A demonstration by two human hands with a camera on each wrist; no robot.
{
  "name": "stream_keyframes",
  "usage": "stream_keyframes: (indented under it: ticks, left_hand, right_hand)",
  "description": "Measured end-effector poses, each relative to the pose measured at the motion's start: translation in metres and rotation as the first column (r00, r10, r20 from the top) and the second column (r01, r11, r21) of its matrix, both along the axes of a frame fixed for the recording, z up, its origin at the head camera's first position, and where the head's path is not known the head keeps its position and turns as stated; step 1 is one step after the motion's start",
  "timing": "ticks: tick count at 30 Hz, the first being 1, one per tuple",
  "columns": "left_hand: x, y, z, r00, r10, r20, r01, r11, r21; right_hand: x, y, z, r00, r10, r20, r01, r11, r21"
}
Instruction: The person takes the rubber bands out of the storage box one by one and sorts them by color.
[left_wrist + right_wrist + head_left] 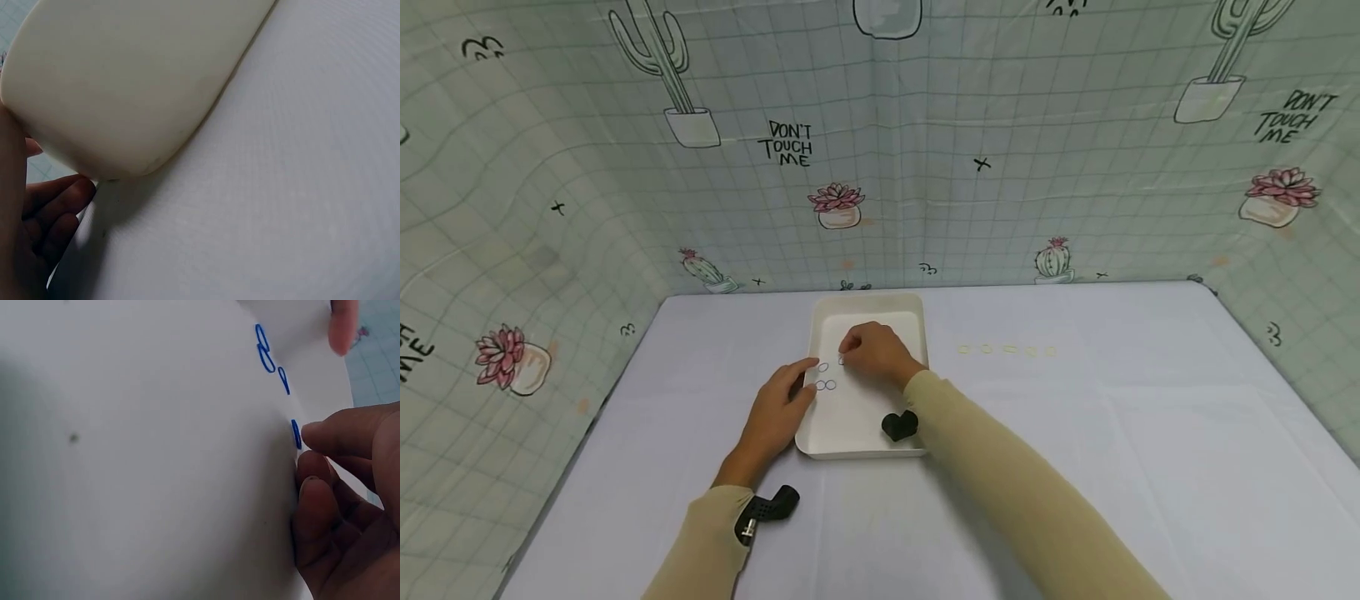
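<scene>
A shallow white tray [857,433] lies on the white-covered table. My left hand [777,408] holds its left rim, with fingertips over the edge and the other fingers curled outside, below the wall in the left wrist view. Inside, near that rim, lie two joined blue rings [825,385] and a single blue ring [823,367]. My right hand [877,353] is over the tray with fingers curled; its thumb and index fingertips are right at another small blue ring [296,434]. Whether they pinch that ring I cannot tell.
Several small yellow rings [1010,349] lie in a row on the table, right of the tray. A black wrist device [767,510] sits on the left sleeve, and a black heart-shaped piece [900,426] shows beside the right sleeve. Patterned cloth [925,167] hangs behind the table.
</scene>
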State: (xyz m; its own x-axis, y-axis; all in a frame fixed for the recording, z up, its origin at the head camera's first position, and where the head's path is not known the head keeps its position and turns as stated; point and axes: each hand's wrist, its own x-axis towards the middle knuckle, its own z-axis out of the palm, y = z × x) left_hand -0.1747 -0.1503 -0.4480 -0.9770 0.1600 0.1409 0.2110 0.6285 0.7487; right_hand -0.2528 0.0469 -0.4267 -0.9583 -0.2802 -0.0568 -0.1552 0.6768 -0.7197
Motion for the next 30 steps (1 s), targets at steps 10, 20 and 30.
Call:
stream_keyframes:
  ticks: [10, 20, 30]
  left_hand:
    - [0.0029, -0.0013, -0.0029, 1.000, 0.005, 0.006, -0.005, 1.000, 0.014]
    - [0.0048, -0.0001, -0.0033, 1.000, -0.004, -0.004, 0.004, 1.000, 0.008]
    - [0.0016, -0.0009, -0.0011, 1.000, -0.005, -0.019, 0.005, 1.000, 0.004]
  right_hand:
    - [0.0053, -0.0052, 0.0003, 1.000, 0.019, -0.020, -0.016, 0.994, 0.108]
    - [0.0063, -0.0050, -0.0033, 0.999, 0.020, -0.034, -0.015, 0.992, 0.126]
    - [0.0042, -0.0035, 0.0005, 0.999, 0.026, -0.045, -0.019, 0.989, 0.144]
